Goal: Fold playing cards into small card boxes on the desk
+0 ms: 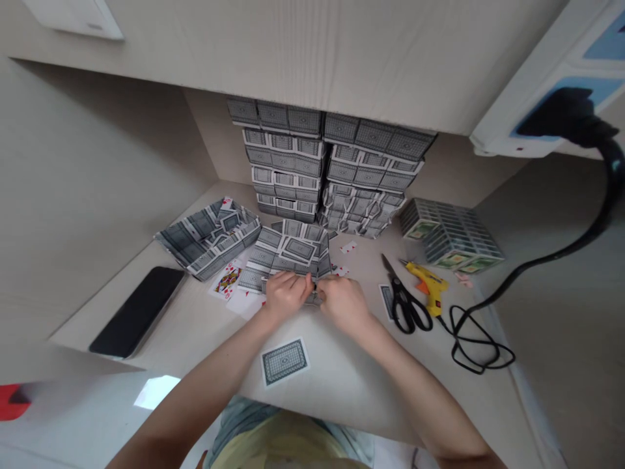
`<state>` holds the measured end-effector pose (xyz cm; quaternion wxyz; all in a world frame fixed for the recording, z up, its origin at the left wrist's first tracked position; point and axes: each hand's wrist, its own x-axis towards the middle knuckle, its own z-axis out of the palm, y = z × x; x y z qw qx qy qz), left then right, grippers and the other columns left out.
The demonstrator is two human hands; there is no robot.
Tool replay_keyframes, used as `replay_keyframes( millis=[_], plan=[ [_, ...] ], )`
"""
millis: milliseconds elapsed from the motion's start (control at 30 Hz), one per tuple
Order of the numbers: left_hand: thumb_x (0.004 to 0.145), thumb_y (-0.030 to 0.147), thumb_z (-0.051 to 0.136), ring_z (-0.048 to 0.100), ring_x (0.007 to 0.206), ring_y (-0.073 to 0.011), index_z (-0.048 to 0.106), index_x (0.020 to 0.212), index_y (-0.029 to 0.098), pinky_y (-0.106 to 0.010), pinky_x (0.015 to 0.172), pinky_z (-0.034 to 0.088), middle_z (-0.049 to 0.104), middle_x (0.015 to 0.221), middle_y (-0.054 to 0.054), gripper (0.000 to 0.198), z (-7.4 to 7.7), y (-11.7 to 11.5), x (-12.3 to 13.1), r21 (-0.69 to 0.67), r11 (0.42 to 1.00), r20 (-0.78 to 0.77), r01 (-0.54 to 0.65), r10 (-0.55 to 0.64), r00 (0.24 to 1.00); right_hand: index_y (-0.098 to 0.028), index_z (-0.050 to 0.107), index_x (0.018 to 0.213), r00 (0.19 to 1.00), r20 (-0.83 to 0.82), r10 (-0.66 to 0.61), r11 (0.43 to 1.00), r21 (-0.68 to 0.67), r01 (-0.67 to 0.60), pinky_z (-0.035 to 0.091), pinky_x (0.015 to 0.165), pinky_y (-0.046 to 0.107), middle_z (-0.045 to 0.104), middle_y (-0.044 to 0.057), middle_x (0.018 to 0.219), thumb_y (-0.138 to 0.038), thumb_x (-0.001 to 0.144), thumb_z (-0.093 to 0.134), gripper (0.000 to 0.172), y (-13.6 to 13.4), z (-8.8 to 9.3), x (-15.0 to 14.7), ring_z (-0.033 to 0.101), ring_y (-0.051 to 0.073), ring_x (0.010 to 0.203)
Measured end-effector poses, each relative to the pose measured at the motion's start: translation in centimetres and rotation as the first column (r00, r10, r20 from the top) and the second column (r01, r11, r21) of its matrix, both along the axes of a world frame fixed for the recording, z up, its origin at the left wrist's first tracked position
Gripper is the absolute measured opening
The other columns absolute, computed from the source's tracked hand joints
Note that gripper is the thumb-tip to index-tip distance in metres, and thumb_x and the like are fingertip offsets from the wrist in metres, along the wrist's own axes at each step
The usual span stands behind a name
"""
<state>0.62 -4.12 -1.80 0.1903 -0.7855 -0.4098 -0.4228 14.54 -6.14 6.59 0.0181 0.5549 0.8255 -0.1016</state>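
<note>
A box folded from playing cards [266, 251], grey patterned backs outward, lies in front of me with a loose card [297, 249] on it. My left hand [288, 293] is closed in a pinch at its near right corner. Right beside it, my right hand [344, 301] is closed too, thumb and fingers pressed on the same corner; my fingers hide the exact spot. Face-up cards [228, 280] stick out under the left side of the box. Nearer to me, one card [284, 361] lies back up on the table.
Stacked card drawers [288, 153] stand at the back. On the left are an open card tray [195, 241] with card pieces and a phone [139, 312]. Black scissors [405, 306], a yellow glue gun [430, 284], its black cord [481, 368] and card packs [456, 238] occupy the right.
</note>
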Motion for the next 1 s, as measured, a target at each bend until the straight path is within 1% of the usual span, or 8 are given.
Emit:
replay_keyframes(
  millis=[133, 267, 400, 533, 633, 733, 833, 1000],
  plan=[
    [0.077, 0.012, 0.051, 0.036, 0.041, -0.0084, 0.036, 0.047, 0.017, -0.026, 0.046, 0.024, 0.039, 0.041, 0.004, 0.034, 0.0, -0.1, -0.1, 0.015, 1.0, 0.005, 0.023, -0.023, 1.0, -0.016, 0.061, 0.084, 0.999, 0.04, 0.034, 0.999, -0.011, -0.034, 0.039, 0.064, 0.024, 0.065, 0.009, 0.089, -0.011, 0.074, 0.045, 0.019, -0.2, 0.2, -0.3, 0.061, 0.018, 0.08],
    [0.076, 0.011, 0.051, 0.035, 0.04, -0.0084, 0.036, 0.047, 0.017, -0.027, 0.045, 0.024, 0.038, 0.04, 0.004, 0.034, 0.1, -0.2, -0.1, 0.027, 0.999, -0.013, 0.027, -0.027, 1.0, -0.015, 0.061, 0.083, 0.996, 0.053, 0.068, 0.998, 0.012, -0.068, 0.039, 0.061, 0.026, 0.064, 0.01, 0.087, -0.01, 0.074, 0.044, 0.02, -0.5, 0.3, -0.6, 0.061, 0.019, 0.076],
    [0.076, 0.011, 0.052, 0.035, 0.04, -0.0087, 0.036, 0.047, 0.017, -0.027, 0.045, 0.024, 0.039, 0.04, 0.004, 0.034, 0.1, -0.2, 0.1, 0.029, 0.999, -0.016, 0.022, -0.022, 1.0, -0.014, 0.062, 0.084, 0.997, 0.049, 0.052, 0.999, -0.011, -0.051, 0.039, 0.062, 0.026, 0.065, 0.012, 0.087, -0.01, 0.075, 0.044, 0.02, -0.4, 0.2, -0.6, 0.061, 0.02, 0.077],
    [0.076, 0.013, 0.052, 0.037, 0.041, -0.0091, 0.037, 0.047, 0.017, -0.027, 0.046, 0.025, 0.039, 0.041, 0.004, 0.032, -0.1, 0.0, 0.1, 0.02, 1.0, 0.001, 0.0, 0.0, 1.0, -0.016, 0.063, 0.083, 0.997, -0.079, 0.002, 0.995, -0.095, -0.009, 0.037, 0.062, 0.023, 0.067, 0.008, 0.082, -0.016, 0.077, 0.047, 0.017, 0.3, 0.2, 0.6, 0.061, 0.018, 0.077],
    [0.076, 0.014, 0.052, 0.04, 0.043, -0.0093, 0.039, 0.048, 0.017, -0.026, 0.048, 0.027, 0.042, 0.042, 0.003, 0.031, -0.3, 0.1, -0.1, 0.001, 1.0, 0.006, -0.017, 0.017, 1.0, -0.018, 0.064, 0.084, 0.967, -0.243, 0.082, 0.982, -0.147, -0.12, 0.037, 0.063, 0.021, 0.067, 0.005, 0.083, -0.019, 0.072, 0.056, 0.015, 0.9, 0.4, 1.8, 0.06, 0.016, 0.077],
    [0.076, 0.015, 0.052, 0.041, 0.043, -0.0094, 0.039, 0.048, 0.017, -0.026, 0.048, 0.028, 0.043, 0.042, 0.003, 0.031, -0.4, 0.3, -0.3, -0.006, 1.0, 0.013, -0.023, 0.023, 1.0, -0.017, 0.065, 0.079, 0.932, -0.319, 0.173, 0.971, -0.104, -0.216, 0.036, 0.066, 0.021, 0.065, 0.004, 0.082, -0.012, 0.071, 0.054, 0.015, 1.2, 0.4, 2.4, 0.058, 0.014, 0.075],
    [0.076, 0.015, 0.05, 0.042, 0.042, -0.0092, 0.039, 0.047, 0.017, -0.026, 0.047, 0.028, 0.043, 0.042, 0.003, 0.031, -0.5, 0.4, -0.5, -0.002, 1.0, 0.023, -0.031, 0.031, 0.999, -0.015, 0.066, 0.074, 0.916, -0.343, 0.207, 0.967, -0.068, -0.244, 0.036, 0.067, 0.02, 0.065, 0.005, 0.078, -0.009, 0.074, 0.051, 0.016, 1.2, 0.1, 2.2, 0.057, 0.013, 0.073],
    [0.076, 0.015, 0.051, 0.043, 0.042, -0.009, 0.039, 0.047, 0.017, -0.026, 0.048, 0.028, 0.044, 0.042, 0.003, 0.031, -0.5, 0.4, -0.6, 0.002, 0.999, 0.01, -0.036, 0.036, 0.999, -0.015, 0.064, 0.069, 0.952, -0.255, 0.168, 0.983, -0.033, -0.182, 0.034, 0.065, 0.02, 0.064, 0.004, 0.076, -0.008, 0.074, 0.047, 0.019, 1.0, -0.6, 1.4, 0.056, 0.013, 0.072]
  ],
)
